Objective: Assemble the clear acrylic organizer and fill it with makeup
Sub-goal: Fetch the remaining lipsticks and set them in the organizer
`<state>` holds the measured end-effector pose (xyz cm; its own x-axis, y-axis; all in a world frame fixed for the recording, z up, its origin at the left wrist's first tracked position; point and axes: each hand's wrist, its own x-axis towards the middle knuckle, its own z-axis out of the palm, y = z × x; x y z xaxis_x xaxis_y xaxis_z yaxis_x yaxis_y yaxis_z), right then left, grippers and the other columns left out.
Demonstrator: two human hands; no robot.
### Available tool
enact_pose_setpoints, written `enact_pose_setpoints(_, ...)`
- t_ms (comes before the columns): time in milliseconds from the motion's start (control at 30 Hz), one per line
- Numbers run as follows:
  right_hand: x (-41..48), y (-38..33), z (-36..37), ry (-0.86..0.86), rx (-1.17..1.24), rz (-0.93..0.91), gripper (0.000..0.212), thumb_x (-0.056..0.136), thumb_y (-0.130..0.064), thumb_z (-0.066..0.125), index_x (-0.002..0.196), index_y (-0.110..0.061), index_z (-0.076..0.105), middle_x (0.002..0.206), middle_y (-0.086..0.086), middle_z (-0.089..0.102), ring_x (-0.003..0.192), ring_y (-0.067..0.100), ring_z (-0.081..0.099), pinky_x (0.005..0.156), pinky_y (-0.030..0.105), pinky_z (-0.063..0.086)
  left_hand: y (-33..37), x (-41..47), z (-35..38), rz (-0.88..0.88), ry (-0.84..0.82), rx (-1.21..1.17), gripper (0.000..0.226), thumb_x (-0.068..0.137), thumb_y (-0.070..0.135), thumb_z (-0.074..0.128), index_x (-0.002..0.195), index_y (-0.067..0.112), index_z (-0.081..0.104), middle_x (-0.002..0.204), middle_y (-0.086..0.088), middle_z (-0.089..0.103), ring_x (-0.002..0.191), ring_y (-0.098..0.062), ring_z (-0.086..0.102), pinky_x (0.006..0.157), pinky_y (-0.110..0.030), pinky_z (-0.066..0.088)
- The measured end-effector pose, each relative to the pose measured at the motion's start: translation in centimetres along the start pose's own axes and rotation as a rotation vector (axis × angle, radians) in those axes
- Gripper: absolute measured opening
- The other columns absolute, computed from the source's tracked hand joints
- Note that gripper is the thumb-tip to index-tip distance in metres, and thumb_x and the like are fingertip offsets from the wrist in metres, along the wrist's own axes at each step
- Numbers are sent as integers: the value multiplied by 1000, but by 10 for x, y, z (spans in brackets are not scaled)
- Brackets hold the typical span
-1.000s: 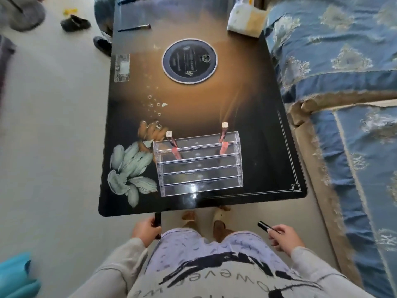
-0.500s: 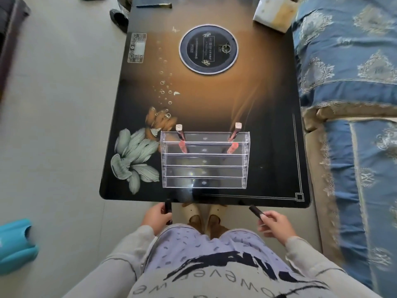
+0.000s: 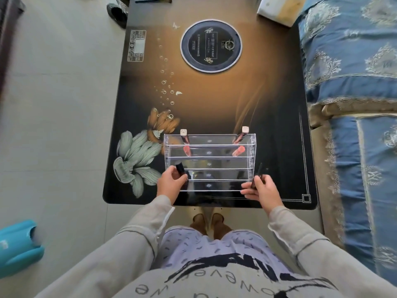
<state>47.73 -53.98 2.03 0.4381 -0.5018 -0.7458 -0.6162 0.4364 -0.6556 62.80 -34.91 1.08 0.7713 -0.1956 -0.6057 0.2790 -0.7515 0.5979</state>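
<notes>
Filling step. Organizer (image 3: 209,162) stands at the tabletop's (image 3: 214,100) 6 o'clock. Left hand (image 3: 170,183) grips a tube (image 3: 180,167) at its 8 o'clock, right hand (image 3: 263,188) a stick (image 3: 256,176) at 4 o'clock. Likely next: slot each upright into a free row.

A home living room — patterned sofa (image 3: 352,61), decorated coffee table (image 3: 279,125).

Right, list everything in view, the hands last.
table: 1, black and amber, centre
acrylic organizer: 1, clear, table's near edge
pink tubes: 2, pale caps, organizer's back row, one at each end
round disc: 1, dark, table's far half
box: 1, pale, table's far right corner
patterned fabric: blue, right
turquoise object: 1, floor, lower left
left hand: grips dark tube, organizer's left front
right hand: holds slim dark tube, organizer's right front
</notes>
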Motion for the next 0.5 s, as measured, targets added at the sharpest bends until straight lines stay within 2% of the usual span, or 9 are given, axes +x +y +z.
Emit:
enact_pose_setpoints(67, 4, -2, 4, 85, -136, -71, 8, 97, -17, 40, 97, -10, 44, 87, 8, 65, 72, 17, 65, 75, 30, 53, 4, 3, 1, -3, 47, -35, 12, 79, 14, 67, 82, 14, 55, 81, 0, 61, 79, -18, 55, 73, -23, 37)
enact_pose_setpoints(133, 8, -5, 7, 171, -353, -154, 13, 94, -18, 50, 101, -8, 51, 95, 8, 60, 86, 19, 57, 85, 34, 47, 6, 7, 2, 17, 72, -56, 12, 78, 11, 69, 85, 11, 59, 83, -1, 62, 77, -16, 56, 74, -22, 38)
enact_pose_setpoints(200, 14, -9, 12, 236, -435, -213, 21, 91, -18, 55, 106, -4, 57, 99, 9, 55, 88, 17, 52, 83, 29, 43, 9, 11, 2, 39, 88, -80, 13, 77, 7, 69, 80, 14, 58, 81, -2, 63, 76, -14, 57, 75, -21, 40)
enact_pose_setpoints(267, 18, -14, 17, 272, -419, -237, 23, 89, -18, 58, 107, -4, 59, 98, 7, 55, 86, 16, 52, 80, 26, 41, 9, 15, 3, 44, 103, -66, 15, 77, 6, 69, 78, 17, 58, 80, -3, 65, 75, -14, 58, 74, -20, 42)
enact_pose_setpoints(333, 23, -16, 23, 282, -422, -237, 20, 87, -18, 61, 102, -5, 61, 92, 4, 58, 85, 16, 54, 80, 25, 42, 8, 20, 4, 49, 116, -33, 11, 77, 7, 69, 86, 12, 64, 85, -6, 68, 75, -13, 59, 76, -19, 42)
enact_pose_setpoints(400, 26, -16, 26, 291, -444, -253, 15, 85, -15, 64, 97, -6, 62, 86, 2, 60, 81, 17, 56, 79, 23, 43, 7, 23, 5, 69, 135, 20, 19, 78, 7, 69, 97, 7, 67, 91, -9, 71, 78, -12, 58, 77, -18, 42)
enact_pose_setpoints(500, 30, -14, 28, 286, -488, -296, 13, 82, -9, 67, 94, -7, 63, 83, -1, 60, 77, 14, 57, 77, 19, 43, 8, 27, 5, 103, 133, 86, 20, 79, 9, 69, 99, 8, 67, 94, -10, 73, 82, -14, 60, 79, -18, 41)
